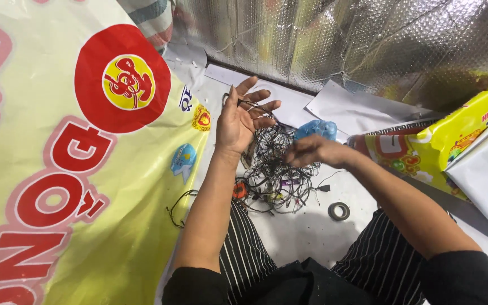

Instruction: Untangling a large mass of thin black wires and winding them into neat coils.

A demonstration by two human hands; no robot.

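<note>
Fingers (258, 96) of the left hand (238, 121) spread wide, looping thin wire (272, 169). At three o'clock, the right hand (312, 149) pinches it. Wire looks light, bendy, tangly; best held by one strand.

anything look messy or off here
Yes: the thin black wires lie in one knotted tangle on the floor, with one loose loop straying to the left. The left hand has a strand draped over its fingers; the right hand pinches into the pile.
</note>
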